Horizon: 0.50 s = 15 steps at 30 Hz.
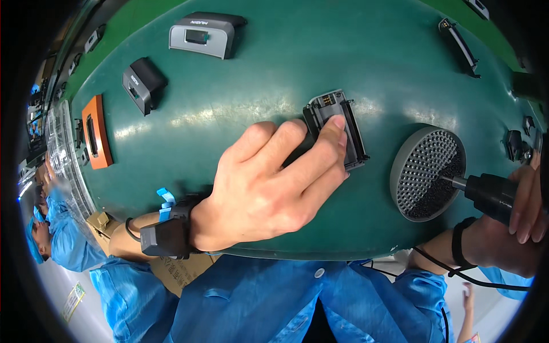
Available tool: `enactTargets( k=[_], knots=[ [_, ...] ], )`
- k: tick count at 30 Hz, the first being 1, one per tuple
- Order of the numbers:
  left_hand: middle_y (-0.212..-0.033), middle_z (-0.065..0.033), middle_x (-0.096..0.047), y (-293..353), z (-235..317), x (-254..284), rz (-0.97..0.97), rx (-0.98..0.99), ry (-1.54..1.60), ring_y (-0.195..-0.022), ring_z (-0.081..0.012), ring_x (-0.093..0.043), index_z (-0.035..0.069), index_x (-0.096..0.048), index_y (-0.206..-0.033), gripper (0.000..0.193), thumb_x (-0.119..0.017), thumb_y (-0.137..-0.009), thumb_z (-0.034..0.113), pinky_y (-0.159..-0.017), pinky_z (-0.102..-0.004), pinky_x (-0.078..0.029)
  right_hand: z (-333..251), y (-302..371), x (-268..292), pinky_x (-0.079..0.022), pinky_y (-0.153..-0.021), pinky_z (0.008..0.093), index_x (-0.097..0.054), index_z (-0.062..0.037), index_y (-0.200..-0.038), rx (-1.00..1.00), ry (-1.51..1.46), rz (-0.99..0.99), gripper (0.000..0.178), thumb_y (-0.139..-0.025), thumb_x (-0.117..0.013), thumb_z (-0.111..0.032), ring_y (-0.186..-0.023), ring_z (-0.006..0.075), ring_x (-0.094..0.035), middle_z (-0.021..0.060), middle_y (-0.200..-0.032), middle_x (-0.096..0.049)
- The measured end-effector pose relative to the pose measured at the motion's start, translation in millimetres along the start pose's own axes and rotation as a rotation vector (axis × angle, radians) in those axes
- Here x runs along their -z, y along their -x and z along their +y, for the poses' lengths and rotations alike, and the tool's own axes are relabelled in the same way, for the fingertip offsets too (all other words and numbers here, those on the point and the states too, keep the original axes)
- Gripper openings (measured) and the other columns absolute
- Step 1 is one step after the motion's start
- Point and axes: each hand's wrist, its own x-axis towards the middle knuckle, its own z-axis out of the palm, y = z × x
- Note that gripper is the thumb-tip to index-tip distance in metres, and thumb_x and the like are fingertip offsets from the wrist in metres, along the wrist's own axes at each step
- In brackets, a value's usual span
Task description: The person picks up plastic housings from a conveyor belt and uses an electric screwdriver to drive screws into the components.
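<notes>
My left hand (269, 183) presses a small black-and-grey plastic housing (357, 137) onto the table, fingers closed over its near side. Gold contacts show at the housing's far end; its left part is hidden under the fingers. At the right, my right hand (525, 208) wraps round a black electric screwdriver (489, 193), though the picture's dark rim cuts off part of the hand. The screwdriver's metal tip points left into a round grey screw tray (396, 174) with a dotted plate. Small dark screws (430, 197) are heaped in the tray's lower right part, by the tip.
On the green tabletop (274, 51) two grey-and-black covers (209, 37) lie at the far left, near an orange frame (98, 137). A thin dark strip (459, 47) lies far right. Small black parts (514, 144) sit at the right edge. Another person (68, 228) in blue is at the left.
</notes>
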Motion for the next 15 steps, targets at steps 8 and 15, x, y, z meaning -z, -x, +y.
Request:
enactTargets(
  k=[8,15],
  knots=[
    [-0.12,-0.0081,-0.07,-23,-11,2,-0.087,-0.04,0.206,-0.102,-0.032,-0.064,0.001,-0.073,-0.102,0.043,-0.079,-0.064,0.019,-0.08,-0.039,-0.047,32,25,-11,-0.05,-0.046,0.0368,-0.053,0.0016,-0.127,0.203,-0.082,0.28,0.051,-0.11,-0.031,-0.042,-0.055,0.0225,-0.055,0.0107,-0.074,-0.055],
    [-0.118,-0.011,-0.069,-39,-14,-7,-0.098,-0.094,0.311,-0.113,-0.0403,-0.064,-0.002,-0.073,-0.102,0.041,-0.079,-0.066,0.017,-0.086,-0.0458,-0.054,37,31,0,-0.05,-0.046,0.0368,-0.053,0.0021,-0.127,0.258,-0.093,0.307,0.051,-0.11,-0.03,-0.041,-0.055,0.0223,-0.054,0.0104,-0.074,-0.054]
  ],
)
